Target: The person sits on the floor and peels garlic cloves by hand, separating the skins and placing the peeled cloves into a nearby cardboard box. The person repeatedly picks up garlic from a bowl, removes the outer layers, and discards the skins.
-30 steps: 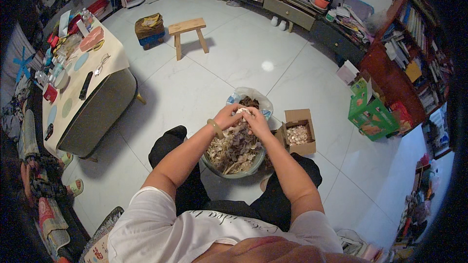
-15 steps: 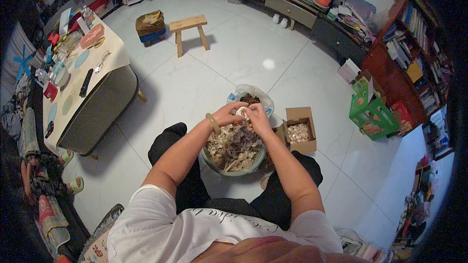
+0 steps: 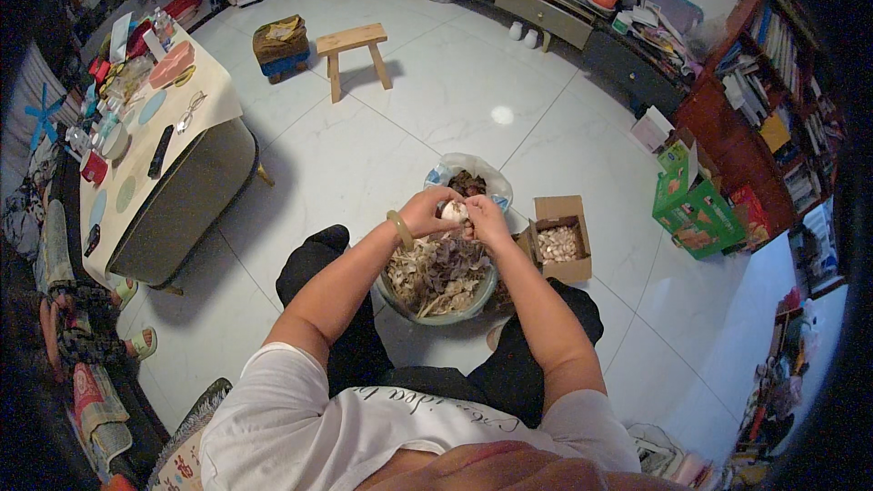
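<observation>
A whitish garlic bulb [image 3: 454,211] is held over the near side of a plastic bag, above a basin [image 3: 455,320] heaped with dry garlic skins [image 3: 443,280]. My left hand [image 3: 429,212], with a pale bangle on its wrist, is wrapped round the bulb from the left. On the other side my right hand [image 3: 487,218] is closed, its fingertips pinching the bulb's right edge. An open cardboard box [image 3: 570,270] with many garlic cloves [image 3: 557,244] stands to the right of the basin. Past my hands lies the bag [image 3: 498,184] with dark brown matter in it.
A low wooden stool [image 3: 352,38] and a square padded stool [image 3: 281,44] stand ahead on the tiled floor. On the left is a cluttered table [image 3: 136,209]. A green carton [image 3: 696,214] sits by the bookshelf [image 3: 727,123] at right. My knees flank the basin.
The garlic bulb has turned and shows more of its white side. My right fingers have shifted slightly to the right along it. My left hand has barely moved.
</observation>
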